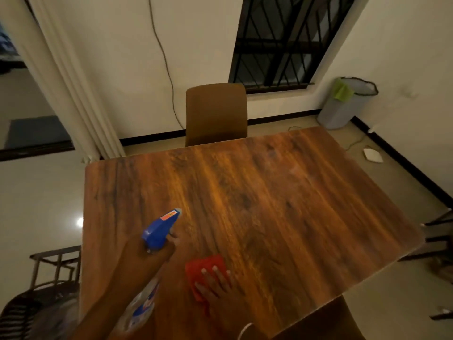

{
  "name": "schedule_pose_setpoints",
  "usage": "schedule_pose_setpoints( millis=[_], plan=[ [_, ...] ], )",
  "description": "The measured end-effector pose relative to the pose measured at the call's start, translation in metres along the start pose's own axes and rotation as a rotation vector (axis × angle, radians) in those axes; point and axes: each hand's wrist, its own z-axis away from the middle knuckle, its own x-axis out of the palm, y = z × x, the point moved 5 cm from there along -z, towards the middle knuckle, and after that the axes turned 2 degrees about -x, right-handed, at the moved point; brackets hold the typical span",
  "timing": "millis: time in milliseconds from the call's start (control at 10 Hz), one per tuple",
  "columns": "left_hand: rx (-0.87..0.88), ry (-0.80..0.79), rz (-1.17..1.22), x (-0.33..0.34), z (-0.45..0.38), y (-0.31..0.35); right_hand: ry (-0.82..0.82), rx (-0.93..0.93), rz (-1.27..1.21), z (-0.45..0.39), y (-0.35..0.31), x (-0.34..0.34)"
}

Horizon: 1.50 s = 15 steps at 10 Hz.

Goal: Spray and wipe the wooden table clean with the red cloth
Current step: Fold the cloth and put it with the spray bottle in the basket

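The wooden table [257, 204] fills the middle of the view, its top bare apart from my hands. My left hand [149, 253] grips a spray bottle [159, 229] with a blue trigger head and a clear body; the nozzle points toward the table's middle, and one finger rests on the trigger. A red cloth [203, 266] lies flat on the near part of the table. My right hand [218, 285] presses down on it with fingers spread, covering its near half.
A brown chair [215, 114] stands at the table's far side against the wall. Another chair back [326, 325] shows at the near right corner. A grey bin [348, 104] stands in the far right corner. A dark wooden rack [56, 263] is at the left.
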Motion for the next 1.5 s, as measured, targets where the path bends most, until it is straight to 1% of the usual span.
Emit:
schedule_pose_setpoints(
  millis=[100, 200, 300, 400, 500, 600, 700, 800, 900, 1000, 1100, 1200, 1300, 1400, 1500],
  plan=[
    [-0.041, -0.051, 0.005, 0.026, 0.041, 0.01, 0.002, 0.105, -0.011, 0.034, 0.014, -0.024],
    [-0.109, -0.159, -0.045, 0.041, 0.06, 0.014, 0.083, 0.242, -0.549, 0.048, 0.005, -0.044],
    [-0.07, -0.05, -0.03, 0.04, 0.09, 0.013, 0.14, 0.321, -0.936, 0.055, -0.006, -0.074],
    [-0.096, -0.008, -0.051, 0.03, 0.114, -0.001, 0.141, 0.389, -1.079, 0.055, -0.016, -0.094],
    [-0.033, 0.065, -0.018, 0.018, 0.131, -0.008, 0.146, 0.398, -1.094, 0.055, -0.03, -0.1],
    [0.02, 0.168, 0.061, 0.003, 0.15, -0.018, 0.107, 0.452, -1.081, 0.053, -0.046, -0.095],
    [-0.036, 0.201, 0.113, -0.021, 0.169, -0.031, 0.029, 0.467, -1.149, 0.044, -0.075, -0.085],
    [-0.128, 0.294, 0.119, -0.052, 0.181, -0.062, -0.041, 0.603, -1.252, 0.032, -0.109, -0.068],
    [-0.144, 0.394, 0.142, -0.088, 0.191, -0.097, -0.111, 0.673, -1.415, 0.019, -0.146, -0.049],
    [-0.14, 0.504, 0.13, -0.128, 0.2, -0.129, -0.257, 0.728, -1.516, 0.002, -0.188, -0.023],
    [-0.192, 0.581, 0.179, -0.166, 0.199, -0.163, -0.397, 0.746, -1.607, -0.017, -0.229, -0.002],
    [-0.204, 0.568, 0.23, -0.197, 0.183, -0.195, -0.409, 0.761, -1.566, -0.039, -0.254, 0.016],
    [-0.217, 0.531, 0.243, -0.218, 0.157, -0.232, -0.341, 0.793, -1.494, -0.064, -0.272, 0.038],
    [-0.244, 0.527, 0.281, -0.226, 0.134, -0.271, -0.241, 0.833, -1.463, -0.087, -0.288, 0.057],
    [-0.267, 0.554, 0.299, -0.232, 0.108, -0.314, -0.192, 0.844, -1.478, -0.113, -0.296, 0.079]
  ],
)
